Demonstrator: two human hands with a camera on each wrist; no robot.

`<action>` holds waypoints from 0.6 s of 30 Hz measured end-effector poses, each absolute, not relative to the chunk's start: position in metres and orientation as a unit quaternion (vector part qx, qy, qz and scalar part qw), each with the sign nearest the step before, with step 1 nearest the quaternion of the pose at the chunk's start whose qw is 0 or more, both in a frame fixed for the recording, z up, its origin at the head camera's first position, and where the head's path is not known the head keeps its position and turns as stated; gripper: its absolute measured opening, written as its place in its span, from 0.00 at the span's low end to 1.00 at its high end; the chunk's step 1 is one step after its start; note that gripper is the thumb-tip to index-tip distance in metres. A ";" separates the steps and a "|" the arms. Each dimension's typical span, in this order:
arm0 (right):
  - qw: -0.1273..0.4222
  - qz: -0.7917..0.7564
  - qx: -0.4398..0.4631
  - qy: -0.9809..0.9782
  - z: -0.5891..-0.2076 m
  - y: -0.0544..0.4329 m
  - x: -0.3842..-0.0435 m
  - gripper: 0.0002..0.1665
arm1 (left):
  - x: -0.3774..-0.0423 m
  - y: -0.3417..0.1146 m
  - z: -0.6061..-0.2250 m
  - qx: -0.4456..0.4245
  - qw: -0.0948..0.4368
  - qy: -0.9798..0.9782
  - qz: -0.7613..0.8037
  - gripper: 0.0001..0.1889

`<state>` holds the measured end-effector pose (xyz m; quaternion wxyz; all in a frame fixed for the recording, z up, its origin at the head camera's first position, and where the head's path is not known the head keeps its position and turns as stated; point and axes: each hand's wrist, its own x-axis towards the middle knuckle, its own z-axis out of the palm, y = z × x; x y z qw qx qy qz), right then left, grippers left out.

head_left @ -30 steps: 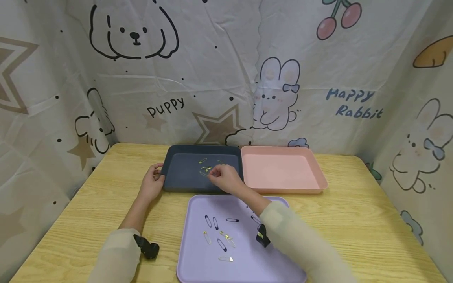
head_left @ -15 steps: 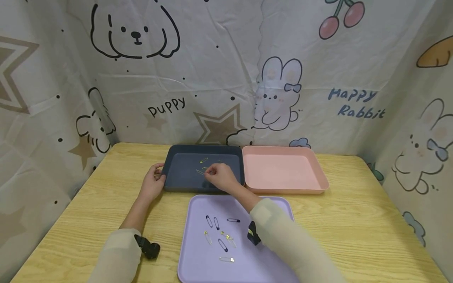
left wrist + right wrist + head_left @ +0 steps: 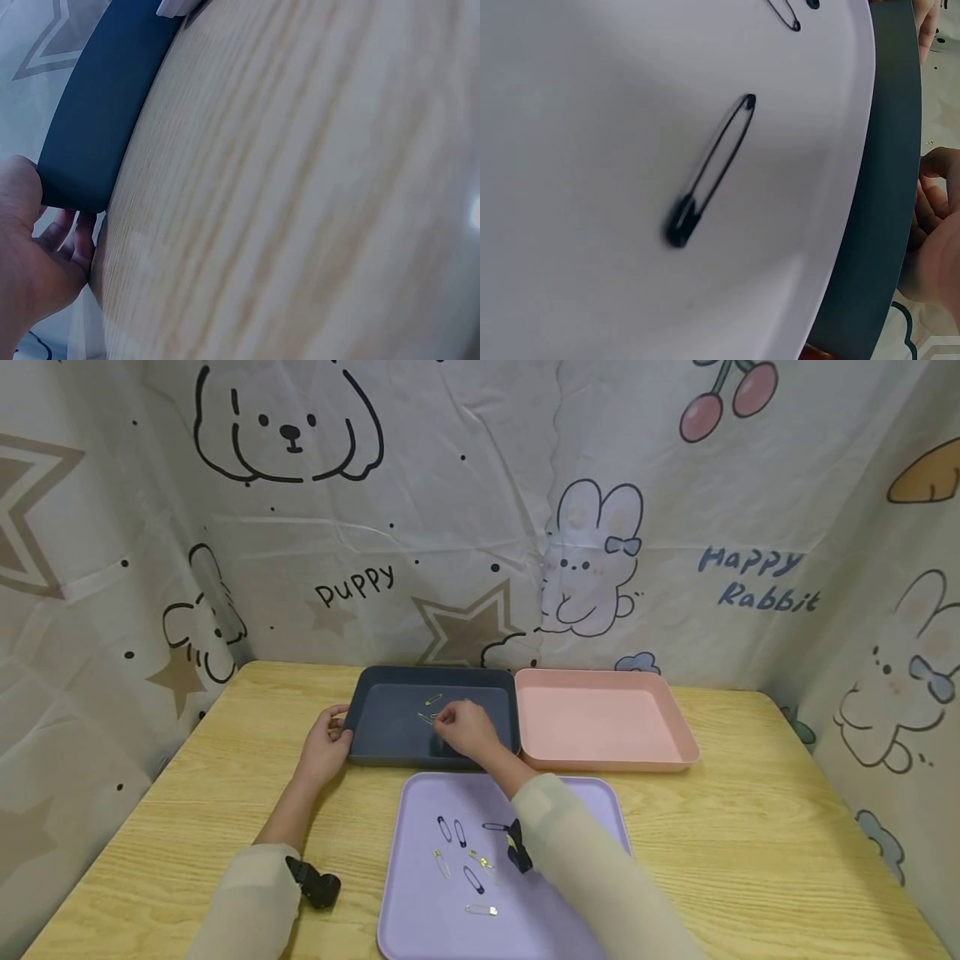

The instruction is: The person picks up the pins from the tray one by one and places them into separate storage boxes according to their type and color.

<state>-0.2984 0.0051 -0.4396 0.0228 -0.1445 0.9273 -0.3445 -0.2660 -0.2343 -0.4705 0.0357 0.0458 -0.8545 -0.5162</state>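
My left hand [image 3: 325, 747] grips the dark blue tray [image 3: 382, 727] at its left end; in the left wrist view the thumb and curled fingers [image 3: 84, 240] meet the tray's end. Low over that tray, my right hand [image 3: 468, 731] has its thumb and fingertips together, pinching what looks like a thin gold safety pin [image 3: 424, 718] that sticks out to the left. A gold safety pin [image 3: 433, 700] lies farther back in the tray. Others there are partly hidden by the right hand. In the right wrist view that hand [image 3: 941, 247] shows at the edge, its fingertips hidden.
In front, a lilac tray [image 3: 420, 935] bears several black safety pins [image 3: 473, 880], gold ones [image 3: 442, 864] and a pale one [image 3: 481, 910]. A pink tray [image 3: 600, 718] adjoins the dark blue tray on its right. A printed curtain [image 3: 450, 527] hangs behind the table.
My right hand and forearm have shifted slightly left over the dark blue tray, the thin safety pin moving with the fingertips. My left hand keeps its place on the tray's end.
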 end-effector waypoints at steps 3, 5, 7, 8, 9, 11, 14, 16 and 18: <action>0.028 -0.340 -0.141 0.929 -0.439 0.003 -0.300 0.11 | -0.266 -0.234 -0.470 0.048 0.036 -0.856 -0.514 0.23; 0.032 -0.339 -0.141 0.930 -0.439 0.001 -0.300 0.11 | -0.266 -0.234 -0.470 0.051 0.035 -0.855 -0.515 0.23; 0.036 -0.340 -0.141 0.929 -0.439 -0.001 -0.299 0.11 | -0.266 -0.235 -0.470 0.052 0.036 -0.854 -0.517 0.23; 0.036 -0.340 -0.141 0.929 -0.439 -0.002 -0.299 0.11 | -0.267 -0.235 -0.470 0.052 0.036 -0.853 -0.518 0.23; 0.037 -0.342 -0.141 0.928 -0.439 -0.003 -0.299 0.11 | -0.267 -0.235 -0.470 0.052 0.036 -0.853 -0.518 0.23; 0.037 -0.344 -0.139 0.928 -0.439 -0.006 -0.300 0.11 | -0.267 -0.236 -0.471 0.050 0.036 -0.853 -0.519 0.23; 0.041 -0.350 -0.138 0.926 -0.440 -0.009 -0.300 0.11 | -0.267 -0.236 -0.471 0.049 0.036 -0.854 -0.516 0.23; 0.046 -0.350 -0.137 0.926 -0.440 -0.010 -0.300 0.12 | -0.267 -0.237 -0.472 0.048 0.036 -0.855 -0.516 0.23; 0.051 -0.349 -0.139 0.925 -0.439 -0.010 -0.300 0.14 | -0.267 -0.238 -0.472 0.050 0.036 -0.855 -0.514 0.23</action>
